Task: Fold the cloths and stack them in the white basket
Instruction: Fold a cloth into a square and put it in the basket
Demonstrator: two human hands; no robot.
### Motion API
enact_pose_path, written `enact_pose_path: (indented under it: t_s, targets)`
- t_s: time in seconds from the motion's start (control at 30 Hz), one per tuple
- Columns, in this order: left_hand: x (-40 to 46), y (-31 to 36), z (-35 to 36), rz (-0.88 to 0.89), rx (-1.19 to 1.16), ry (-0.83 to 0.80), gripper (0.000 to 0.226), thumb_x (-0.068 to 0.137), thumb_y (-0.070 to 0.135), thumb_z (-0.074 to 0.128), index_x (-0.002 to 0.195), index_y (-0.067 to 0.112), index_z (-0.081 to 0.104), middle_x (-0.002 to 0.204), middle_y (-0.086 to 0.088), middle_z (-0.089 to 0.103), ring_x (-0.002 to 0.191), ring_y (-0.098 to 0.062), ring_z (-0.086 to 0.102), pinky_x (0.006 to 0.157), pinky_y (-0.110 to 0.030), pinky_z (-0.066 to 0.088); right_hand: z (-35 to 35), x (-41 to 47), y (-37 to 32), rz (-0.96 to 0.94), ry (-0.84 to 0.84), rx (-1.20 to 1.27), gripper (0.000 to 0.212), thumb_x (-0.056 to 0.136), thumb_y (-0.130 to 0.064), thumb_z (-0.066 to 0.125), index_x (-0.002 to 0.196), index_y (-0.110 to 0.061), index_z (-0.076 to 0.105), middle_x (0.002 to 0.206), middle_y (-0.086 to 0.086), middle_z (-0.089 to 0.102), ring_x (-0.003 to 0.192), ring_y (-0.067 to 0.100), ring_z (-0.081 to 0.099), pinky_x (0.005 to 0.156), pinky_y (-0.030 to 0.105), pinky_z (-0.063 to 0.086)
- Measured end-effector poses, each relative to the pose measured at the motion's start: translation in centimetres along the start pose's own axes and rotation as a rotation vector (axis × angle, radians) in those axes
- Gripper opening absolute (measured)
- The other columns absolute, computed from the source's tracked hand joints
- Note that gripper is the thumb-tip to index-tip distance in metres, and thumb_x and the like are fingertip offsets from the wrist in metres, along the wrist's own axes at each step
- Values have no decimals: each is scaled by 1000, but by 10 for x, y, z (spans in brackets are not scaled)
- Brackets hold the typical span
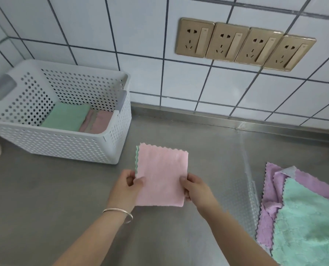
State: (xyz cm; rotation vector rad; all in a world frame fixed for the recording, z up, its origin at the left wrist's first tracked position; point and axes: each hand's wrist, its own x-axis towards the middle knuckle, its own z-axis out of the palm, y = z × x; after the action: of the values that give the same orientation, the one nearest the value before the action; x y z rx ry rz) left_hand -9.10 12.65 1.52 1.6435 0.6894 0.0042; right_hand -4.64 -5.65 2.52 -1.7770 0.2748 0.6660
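Both hands hold a folded pink cloth [160, 177] above the steel bench [44, 198]; the left hand [128, 186] pinches its left edge, the right hand [195, 186] its right edge; beyond the left hand stands the white basket [67, 144] with folded green and pink cloths inside; unfolded cloths [303, 214] lie right of the right hand.

head view, looking down, close over counter [64, 198]
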Motion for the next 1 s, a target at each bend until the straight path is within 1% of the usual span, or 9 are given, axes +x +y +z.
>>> enact_pose_path:
  t_s: [0.13, 0.27, 0.33, 0.43, 0.57, 0.67, 0.8, 0.9, 1.0]
  targets:
    - [5, 66, -38, 269, -10, 31, 23, 62, 33, 61, 77, 29, 44, 65, 9, 48, 58, -8, 42, 60, -23, 35, 20, -16, -74, -198, -17, 212, 31, 97, -9, 44, 67, -15, 51, 43, -11, 37, 44, 7, 31, 44, 17, 30]
    - [3, 138, -92, 505, -139, 20, 18, 66, 33, 64, 78, 30, 51, 63, 13, 53, 58, 0, 44, 55, -11, 37, 54, -27, -146, -406, -22, 310, 22, 82, -27, 50, 64, -16, 48, 48, -5, 38, 45, 9, 33, 48, 20, 28]
    - [15, 171, -122, 534, -278, 11, 10, 67, 31, 65, 74, 32, 58, 64, 16, 58, 65, -2, 51, 62, -16, 41, 73, -31, -183, -510, -76, 317, 22, 81, -28, 46, 63, -16, 47, 51, -4, 41, 46, 10, 36, 47, 20, 31]
    - [55, 200, -161, 557, -255, 44, 12, 65, 51, 61, 66, 39, 63, 69, 19, 60, 76, -9, 53, 74, -31, 40, 105, -14, -223, -578, -91, 270, 23, 86, -24, 46, 65, -16, 49, 52, -4, 46, 48, 10, 39, 47, 20, 33]
    - [128, 187, -195, 371, -235, 36, 17, 74, 44, 65, 70, 27, 65, 89, 1, 65, 91, -22, 60, 91, -44, 48, 151, 35, -242, -466, 137, 132, 4, 93, -16, 49, 97, -17, 51, 70, -4, 55, 50, 6, 48, 48, 17, 37]
    - [181, 164, -208, 244, -37, 68, 18, 83, 36, 65, 83, 18, 63, 100, -6, 66, 94, -25, 61, 91, -44, 49, 181, 75, -242, -428, 318, -180, 13, 91, -18, 50, 98, -18, 40, 82, -2, 54, 72, 18, 54, 56, 25, 38]
    - [236, 143, -211, 340, 425, 102, 17, 85, 22, 64, 77, 20, 49, 91, -4, 60, 84, -20, 54, 77, -29, 42, 210, 115, -245, -357, 335, -687, 24, 88, 0, 33, 106, -10, 45, 89, 10, 56, 78, 29, 51, 63, 32, 36]
    - [260, 126, -203, 402, 759, -35, 11, 87, 13, 57, 80, 19, 50, 80, -2, 58, 80, -23, 56, 69, -26, 37, 226, 140, -244, -219, 261, -1026, 36, 90, 2, 35, 122, -8, 46, 115, 16, 57, 104, 35, 57, 75, 39, 46]
    - [283, 104, -184, 438, 985, -219, 13, 84, 6, 50, 87, 13, 61, 89, -11, 67, 84, -27, 61, 72, -29, 45, 234, 166, -238, -50, 162, -1204, 38, 94, 0, 37, 131, -5, 43, 131, 13, 50, 119, 31, 51, 86, 37, 48]
